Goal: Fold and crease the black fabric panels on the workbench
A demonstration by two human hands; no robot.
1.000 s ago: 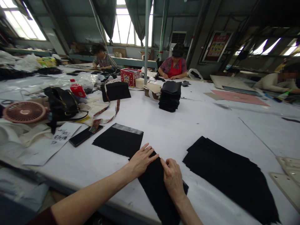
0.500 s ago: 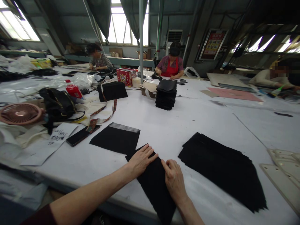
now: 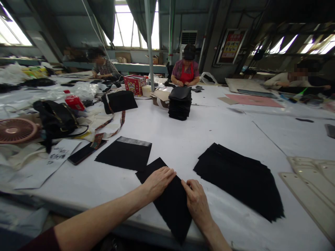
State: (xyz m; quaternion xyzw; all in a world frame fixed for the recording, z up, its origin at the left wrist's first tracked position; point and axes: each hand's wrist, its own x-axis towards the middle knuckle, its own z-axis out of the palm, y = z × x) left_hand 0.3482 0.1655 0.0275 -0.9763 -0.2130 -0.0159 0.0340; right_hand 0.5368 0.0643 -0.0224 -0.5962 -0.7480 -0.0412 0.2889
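Note:
A black fabric piece (image 3: pixel 171 205) lies slantwise at the table's near edge, its lower corner overhanging. My left hand (image 3: pixel 159 181) rests flat across its upper part, fingers together and tips at the right-hand edge. Lower along that same edge is my right hand (image 3: pixel 197 200), index finger extended to the fabric and other fingers curled; the thumb is hidden. Another black piece (image 3: pixel 125 155), with a shiny grey strip on its far side, lies just beyond to the left. To the right is a spread stack of black pieces (image 3: pixel 238 177).
A phone (image 3: pixel 83 153) and a handwritten paper (image 3: pixel 49 165) lie left, near a black bag (image 3: pixel 57 118) and pink fan (image 3: pixel 17 130). A tall black stack (image 3: pixel 180 104) stands farther back. Beige panels (image 3: pixel 309 195) lie right. A co-worker in a red apron (image 3: pixel 187 73) sits opposite.
My left hand's fingers have drawn together and shifted toward the fabric's right edge, uncovering more of its far corner. My right hand stays at the edge. The whole view has turned slightly right.

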